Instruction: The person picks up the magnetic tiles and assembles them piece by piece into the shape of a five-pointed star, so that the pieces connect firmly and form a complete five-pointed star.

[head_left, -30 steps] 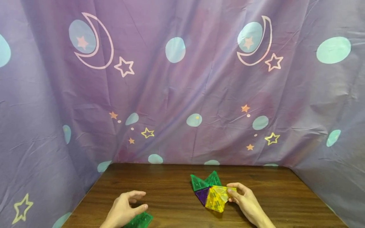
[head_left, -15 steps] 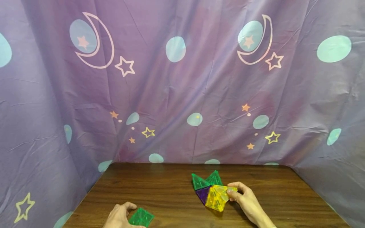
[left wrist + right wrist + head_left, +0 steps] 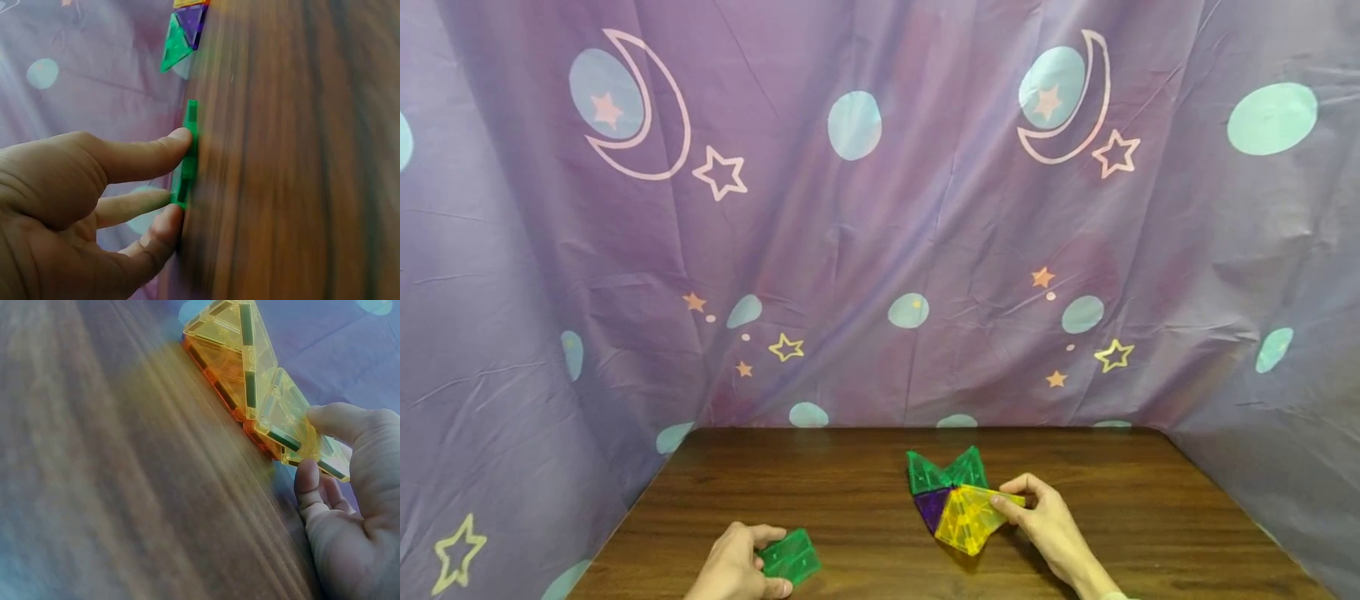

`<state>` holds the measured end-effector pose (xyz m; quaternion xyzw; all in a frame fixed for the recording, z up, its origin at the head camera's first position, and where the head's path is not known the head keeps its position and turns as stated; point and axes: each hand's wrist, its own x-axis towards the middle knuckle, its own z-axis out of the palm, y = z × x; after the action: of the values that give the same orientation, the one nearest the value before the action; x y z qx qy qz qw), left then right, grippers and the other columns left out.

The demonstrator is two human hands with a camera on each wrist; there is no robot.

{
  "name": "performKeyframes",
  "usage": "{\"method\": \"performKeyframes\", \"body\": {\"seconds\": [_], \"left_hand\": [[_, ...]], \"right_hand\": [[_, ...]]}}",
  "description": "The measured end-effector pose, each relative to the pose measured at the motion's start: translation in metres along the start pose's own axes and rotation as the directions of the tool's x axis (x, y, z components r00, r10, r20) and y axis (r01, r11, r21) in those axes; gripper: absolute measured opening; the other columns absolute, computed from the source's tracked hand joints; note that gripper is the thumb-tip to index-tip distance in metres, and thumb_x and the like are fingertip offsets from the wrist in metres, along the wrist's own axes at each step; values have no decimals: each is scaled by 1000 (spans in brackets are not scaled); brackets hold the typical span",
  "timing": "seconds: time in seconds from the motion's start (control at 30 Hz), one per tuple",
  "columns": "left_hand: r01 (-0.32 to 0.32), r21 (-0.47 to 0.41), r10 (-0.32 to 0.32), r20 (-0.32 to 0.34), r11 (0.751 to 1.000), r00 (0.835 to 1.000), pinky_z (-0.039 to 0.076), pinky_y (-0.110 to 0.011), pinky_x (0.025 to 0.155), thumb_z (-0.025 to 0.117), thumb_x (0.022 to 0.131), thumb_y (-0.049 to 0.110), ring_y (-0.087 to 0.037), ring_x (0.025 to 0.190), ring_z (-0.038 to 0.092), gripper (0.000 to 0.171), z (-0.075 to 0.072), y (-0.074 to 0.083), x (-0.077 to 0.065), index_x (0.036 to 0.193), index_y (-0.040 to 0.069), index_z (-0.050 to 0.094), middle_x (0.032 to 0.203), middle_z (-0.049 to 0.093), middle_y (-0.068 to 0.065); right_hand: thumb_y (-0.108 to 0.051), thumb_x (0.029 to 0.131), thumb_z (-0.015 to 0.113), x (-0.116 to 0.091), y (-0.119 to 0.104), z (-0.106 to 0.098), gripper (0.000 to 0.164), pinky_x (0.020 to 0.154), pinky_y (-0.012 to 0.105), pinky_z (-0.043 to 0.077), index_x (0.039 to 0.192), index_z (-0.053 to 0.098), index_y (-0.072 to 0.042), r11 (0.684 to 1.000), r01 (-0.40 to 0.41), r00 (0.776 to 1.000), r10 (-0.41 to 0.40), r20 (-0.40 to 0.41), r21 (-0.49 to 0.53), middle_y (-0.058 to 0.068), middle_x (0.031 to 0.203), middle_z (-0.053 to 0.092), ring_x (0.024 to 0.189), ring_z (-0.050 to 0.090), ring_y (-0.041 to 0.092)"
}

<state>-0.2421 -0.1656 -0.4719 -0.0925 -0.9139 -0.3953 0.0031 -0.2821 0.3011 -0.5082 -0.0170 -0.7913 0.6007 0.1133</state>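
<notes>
My left hand [image 3: 733, 562] grips translucent green magnetic tiles [image 3: 793, 557] at the front left of the table. In the left wrist view, thumb and fingertips pinch these green pieces [image 3: 189, 150] by opposite edges, low over the wood. To the right, my right hand [image 3: 1047, 525] pinches the corner of a yellow triangular magnetic tile [image 3: 988, 504] between thumb and fingers. That tile belongs to a joined cluster with a purple triangle [image 3: 933, 507] and green triangles [image 3: 966, 468]. Seen from the right wrist, yellow tiles [image 3: 265, 356] rise at an angle over orange ones [image 3: 215, 372].
A dark wood-grain table [image 3: 842, 475] carries all the tiles. Purple fabric [image 3: 805, 225] printed with moons, stars and dots hangs behind it and along both sides.
My left hand has come down on the green tiles, gripped them and shifted them right and a little away from me. My right hand keeps its pinch while the cluster turns slightly.
</notes>
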Motion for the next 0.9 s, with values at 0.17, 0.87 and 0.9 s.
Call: {"method": "performKeyframes", "body": {"seconds": [0.17, 0.87, 0.9], "left_hand": [[0, -19, 0, -24, 1000, 1000, 59, -33, 75, 104, 71, 1, -17, 82, 61, 70, 12, 13, 12, 131, -14, 71, 100, 67, -7], [-33, -132, 37, 22, 991, 999, 63, -42, 80, 95, 80, -5, -22, 90, 65, 29, 26, 20, 42, 105, 2, 84, 94, 73, -5], [-36, -134, 40, 28, 990, 999, 61, -41, 79, 95, 79, -5, -22, 90, 63, 29, 25, 19, 42, 104, 4, 84, 94, 71, -5]], "right_hand": [[-19, 96, 89, 1, 4, 0, 35, 60, 26, 45, 118, 69, -1, 1000, -3, 1000, 3, -6, -5, 8, 96, 67, 76, 59, 17], [-31, 99, 88, 1, -7, 5, 56, 94, 34, 51, 142, 64, -4, 994, 50, 999, -51, -12, -100, 17, 143, 62, 125, 58, 28], [-31, 98, 88, 0, -10, 8, 58, 99, 38, 50, 144, 63, -6, 991, 65, 997, -68, -21, -119, 19, 145, 60, 130, 55, 31]]}}
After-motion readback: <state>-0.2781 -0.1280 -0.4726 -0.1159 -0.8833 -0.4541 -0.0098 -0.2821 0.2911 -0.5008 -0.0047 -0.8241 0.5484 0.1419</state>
